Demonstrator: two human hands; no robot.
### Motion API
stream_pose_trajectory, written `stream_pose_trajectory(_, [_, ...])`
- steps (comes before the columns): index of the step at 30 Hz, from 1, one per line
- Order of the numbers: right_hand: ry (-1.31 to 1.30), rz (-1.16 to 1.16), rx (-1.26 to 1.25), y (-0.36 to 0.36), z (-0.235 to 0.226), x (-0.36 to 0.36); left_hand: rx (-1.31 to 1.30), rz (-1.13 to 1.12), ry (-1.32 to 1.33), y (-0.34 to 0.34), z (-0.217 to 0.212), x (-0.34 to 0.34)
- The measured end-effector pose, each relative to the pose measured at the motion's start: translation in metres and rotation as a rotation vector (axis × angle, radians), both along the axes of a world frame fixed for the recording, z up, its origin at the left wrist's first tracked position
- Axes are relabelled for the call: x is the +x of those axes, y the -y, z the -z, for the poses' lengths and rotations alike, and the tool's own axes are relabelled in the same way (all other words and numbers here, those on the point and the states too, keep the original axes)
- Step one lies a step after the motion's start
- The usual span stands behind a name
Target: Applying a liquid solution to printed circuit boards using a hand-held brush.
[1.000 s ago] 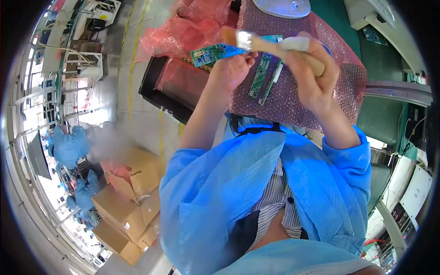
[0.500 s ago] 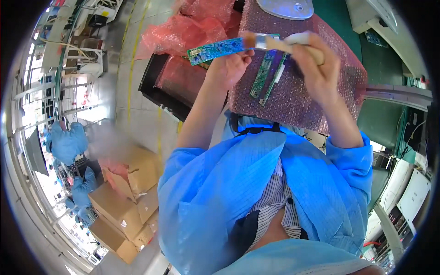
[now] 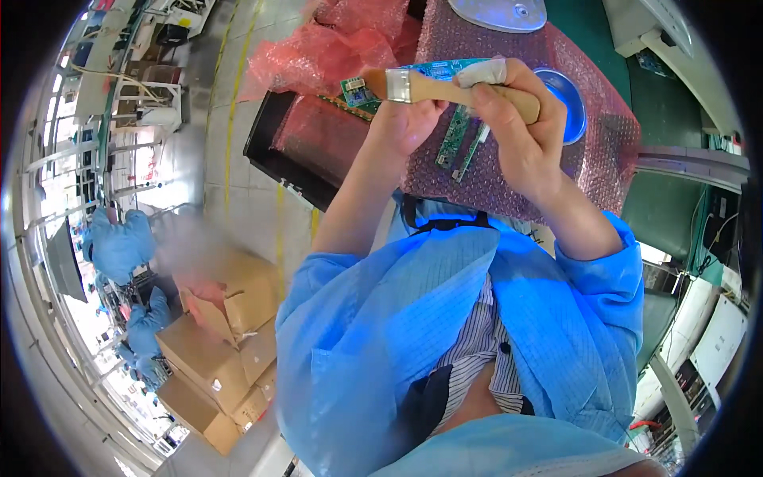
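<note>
My left hand (image 3: 404, 127) holds a long, narrow circuit board (image 3: 442, 69) across its fingers, lit blue. In my right hand (image 3: 520, 135) is a flat brush (image 3: 433, 89) with a wooden handle and a metal band. Its brown bristles lie at the left end of the board, and the brush covers much of the board's middle. One fingertip of my right hand has a white covering. Below the held board, two more narrow boards, a green circuit board (image 3: 453, 141) and a thinner one (image 3: 472, 153) beside it, lie on pink bubble wrap (image 3: 509, 191).
A blue-lit round dish (image 3: 579, 103) sits behind my right hand. Farther back is a pale oval plate (image 3: 502, 14). A black box (image 3: 266, 131) with crumpled pink bubble wrap (image 3: 318, 60) stands at left. Cardboard boxes (image 3: 199, 358) are on the floor; people in blue sit far left.
The brush has swept left along the board toward its left end, my right hand moving with it. The round blue dish behind that hand has come into sight.
</note>
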State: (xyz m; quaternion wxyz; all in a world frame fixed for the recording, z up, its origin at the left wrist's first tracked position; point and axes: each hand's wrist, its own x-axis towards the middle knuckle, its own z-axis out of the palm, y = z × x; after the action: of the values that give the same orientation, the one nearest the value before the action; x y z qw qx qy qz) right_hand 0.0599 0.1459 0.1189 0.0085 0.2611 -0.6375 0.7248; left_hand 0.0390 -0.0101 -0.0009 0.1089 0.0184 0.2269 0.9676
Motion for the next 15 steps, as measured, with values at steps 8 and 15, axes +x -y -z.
stream_pose_trajectory(8, [-0.068,0.054,-0.048,-0.006,0.000,-0.003,-0.049,-0.027,-0.077,-0.003,-0.001,-0.001])
stream_pose_trajectory(15, [0.081,0.256,0.091,-0.023,0.005,-0.005,-0.111,0.099,0.053,0.008,-0.004,-0.006])
